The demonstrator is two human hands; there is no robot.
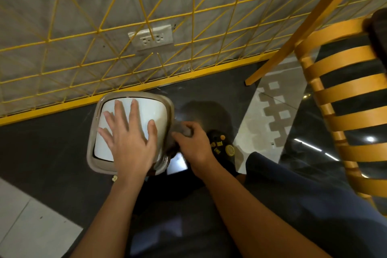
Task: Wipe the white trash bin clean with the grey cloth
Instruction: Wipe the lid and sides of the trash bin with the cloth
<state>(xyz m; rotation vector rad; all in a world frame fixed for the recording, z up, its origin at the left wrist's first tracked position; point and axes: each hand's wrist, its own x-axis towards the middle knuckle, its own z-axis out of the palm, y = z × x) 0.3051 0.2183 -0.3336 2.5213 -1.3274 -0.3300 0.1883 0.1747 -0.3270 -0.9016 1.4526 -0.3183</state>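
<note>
The white trash bin (161,111) with a beige rim stands on the dark floor by the wall, seen from above. My left hand (130,140) lies flat on its white lid with fingers spread. My right hand (193,142) grips the grey cloth (182,129) and holds it against the bin's right side, just below the rim. Much of the cloth is hidden by my fingers and the bin's edge.
A yellow wire grid (125,27) covers the grey wall, with a power socket (151,37) behind it. A yellow slatted chair (345,111) stands at the right. My dark shoe (222,146) with yellow charms sits right of the bin. Light tiles (27,226) lie at lower left.
</note>
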